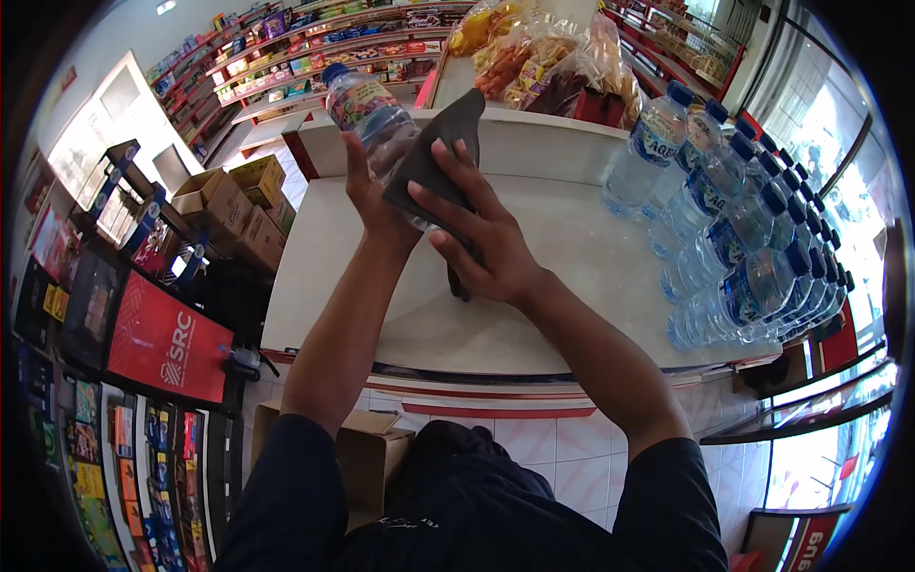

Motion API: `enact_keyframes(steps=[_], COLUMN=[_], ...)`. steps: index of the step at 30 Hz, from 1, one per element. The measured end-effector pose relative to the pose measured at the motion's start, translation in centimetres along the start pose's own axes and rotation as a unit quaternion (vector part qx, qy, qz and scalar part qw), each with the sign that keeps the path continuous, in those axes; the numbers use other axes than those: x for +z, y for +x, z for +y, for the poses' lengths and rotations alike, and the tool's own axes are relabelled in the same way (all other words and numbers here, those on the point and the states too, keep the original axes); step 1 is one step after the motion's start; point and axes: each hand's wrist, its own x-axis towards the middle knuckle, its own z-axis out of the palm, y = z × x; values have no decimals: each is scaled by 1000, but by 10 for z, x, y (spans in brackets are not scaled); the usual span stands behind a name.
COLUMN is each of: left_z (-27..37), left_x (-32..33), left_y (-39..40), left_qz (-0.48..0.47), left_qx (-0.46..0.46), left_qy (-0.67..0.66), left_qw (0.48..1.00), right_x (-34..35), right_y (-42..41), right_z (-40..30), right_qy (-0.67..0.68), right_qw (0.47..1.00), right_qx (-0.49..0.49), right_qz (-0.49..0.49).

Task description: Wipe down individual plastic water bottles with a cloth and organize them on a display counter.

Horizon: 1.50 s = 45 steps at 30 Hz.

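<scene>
Above a white counter, my left hand grips a clear plastic water bottle with a blue cap. The bottle is tilted, its cap pointing up and to the left. A dark grey cloth is pressed against the bottle's lower side by my right hand, fingers spread over the fabric. One end of the cloth sticks up past my fingers, and another dark bit hangs below my palm. The cloth and my hands hide much of the bottle's base.
Several upright water bottles stand in rows along the counter's right side. Bagged snacks lie behind the raised back ledge. Cardboard boxes are stacked at left, and an open carton sits on the floor by my legs.
</scene>
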Motion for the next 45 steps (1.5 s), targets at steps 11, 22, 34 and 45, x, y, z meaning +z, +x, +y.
enact_keyframes(steps=[11, 22, 34, 45], left_z=[-19, -31, -38, -37], left_x=[6, 2, 3, -32], left_y=[-1, -8, -14, -1], left_qz=[91, 91, 97, 29], left_qx=[-19, 12, -20, -130], left_qy=[180, 197, 299, 1], left_qw=[979, 976, 949, 991], right_x=[5, 3, 1, -19], right_y=[5, -2, 1, 6], right_z=[11, 17, 9, -8], right_qy=[32, 158, -38, 19], right_qw=[980, 861, 972, 995], right_qx=[162, 448, 137, -81], right_qz=[111, 184, 189, -57])
